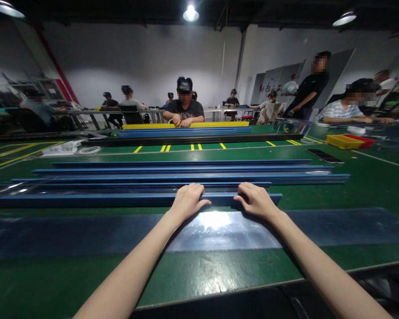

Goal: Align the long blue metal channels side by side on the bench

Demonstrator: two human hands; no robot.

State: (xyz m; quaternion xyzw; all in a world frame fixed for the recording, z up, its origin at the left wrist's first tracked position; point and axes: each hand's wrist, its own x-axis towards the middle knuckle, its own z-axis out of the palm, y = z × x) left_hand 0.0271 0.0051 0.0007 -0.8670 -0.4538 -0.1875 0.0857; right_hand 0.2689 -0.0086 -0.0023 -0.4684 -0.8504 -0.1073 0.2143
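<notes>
My left fingers [195, 189] and right fingers [248, 189] pinch a crosswise blue bar [219, 200], the right nearer its visible end.

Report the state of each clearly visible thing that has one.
Left hand: gripping the nearest long narrow blue strip
Right hand: gripping the same strip
Blue strip: held by both hands
Clear flat plastic sheet: unheld, lying flat
Black rectangular phone: lying flat, screen dark
Shallow yellow tray: upright
Middle ceiling lamp: lit
</notes>
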